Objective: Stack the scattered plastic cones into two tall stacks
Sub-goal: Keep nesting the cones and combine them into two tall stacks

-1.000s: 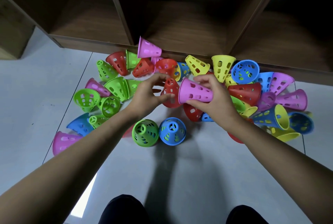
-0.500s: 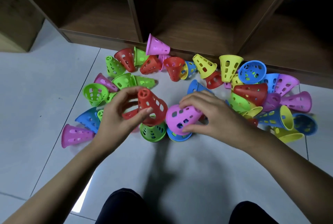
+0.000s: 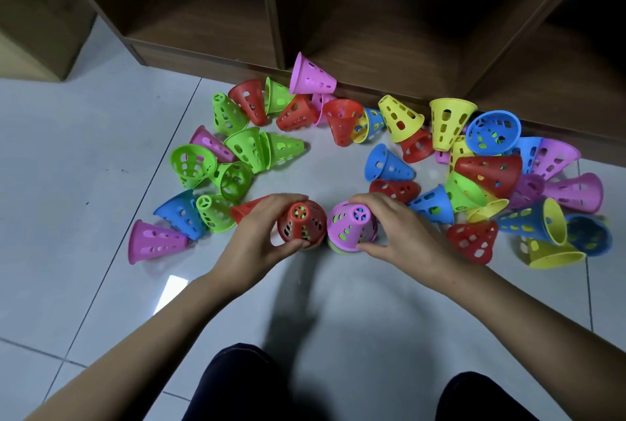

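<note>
Left hand [image 3: 259, 237] curls round an upright red cone [image 3: 301, 226], green showing through its holes; right hand [image 3: 401, 234] grips an upright pink cone [image 3: 350, 226] touching it at 3 o'clock. Both stand on the tiled floor [image 3: 84, 183]. Loose cones [image 3: 447, 122] arc from 9 to 3 o'clock, below a wooden shelf [image 3: 203, 31]

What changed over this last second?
The left hand lowered its red cone onto the upright green one, and the right hand its pink cone onto the blue one; both covered cones are now nearly hidden. Both hands keep their grip. The scattered cones stayed put.
</note>
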